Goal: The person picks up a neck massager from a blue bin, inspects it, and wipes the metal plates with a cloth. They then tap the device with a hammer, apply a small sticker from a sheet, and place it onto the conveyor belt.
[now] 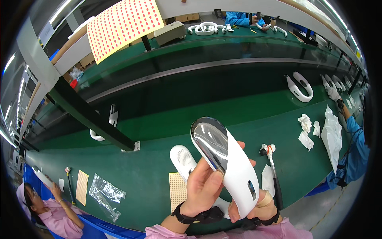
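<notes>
Both my hands hold a white U-shaped neck device (240,171) tilted up in front of me. One of its arms ends in a glossy mirror-like panel and has a small dark window lower down. The other arm, with a perforated grille (183,156), shows behind it. My left hand (203,186) is closed on the device, its thumb pressed at the lower edge of the mirror panel. My right hand (260,207), a beige wrap on one finger, grips the lower bend. Each wrist wears a black strap. A sticker sheet (177,193) lies on the green bench behind my left hand.
Right of my hands lies a black-handled mallet (274,175) beside white paper. Crumpled tissues (305,123) and a white bag (331,133) lie farther right, clear plastic bags (105,193) left. A post (91,113) rises from the bench. U-shaped devices (300,87) sit beyond. Co-workers work at both sides.
</notes>
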The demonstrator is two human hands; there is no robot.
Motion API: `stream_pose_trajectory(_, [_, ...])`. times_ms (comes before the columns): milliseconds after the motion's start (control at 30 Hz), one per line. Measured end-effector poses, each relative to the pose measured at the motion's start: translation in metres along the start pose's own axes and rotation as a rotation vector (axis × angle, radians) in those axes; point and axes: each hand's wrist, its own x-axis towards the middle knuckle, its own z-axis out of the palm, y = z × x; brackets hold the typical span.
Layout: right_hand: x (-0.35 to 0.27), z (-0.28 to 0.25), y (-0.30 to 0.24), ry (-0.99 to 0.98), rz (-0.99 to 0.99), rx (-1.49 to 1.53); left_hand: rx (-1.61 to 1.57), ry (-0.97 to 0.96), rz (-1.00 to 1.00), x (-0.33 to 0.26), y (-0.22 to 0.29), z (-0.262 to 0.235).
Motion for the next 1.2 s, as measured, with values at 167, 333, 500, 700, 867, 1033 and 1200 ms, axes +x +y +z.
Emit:
stream_pose_trajectory(167, [-0.008,0.020,0.017,0.187,-0.064,-0.129,0.079,-0.213,-0.294,-0.021,0.016,0.005])
stream_pose_trajectory(333, [-0.005,0.024,0.025,0.139,0.152,-0.956,0.966,-0.450,-0.560,-0.033,0.052,-0.004])
stream_pose_trajectory(500, [-0.038,0.017,0.005,0.214,-0.118,-1.273,1.587,-0.702,-0.449,-0.075,0.047,-0.043])
stream_pose_trajectory(700, [0.019,0.003,0.059,-0.081,-0.121,-1.715,1.721,-0.495,-0.355,-0.127,0.024,-0.088])
stream_pose_trajectory(867, [0.022,-0.001,0.082,-0.135,0.101,-1.565,1.839,-0.411,-0.178,-0.148,0.003,-0.104])
stream_pose_trajectory(1033, [0.033,0.010,0.084,-0.160,0.293,-1.542,1.779,-0.291,-0.009,-0.164,-0.002,-0.118])
stream_pose_trajectory(1200, [0.044,0.015,0.084,-0.182,0.452,-1.500,1.664,-0.253,0.003,-0.169,-0.003,-0.125])
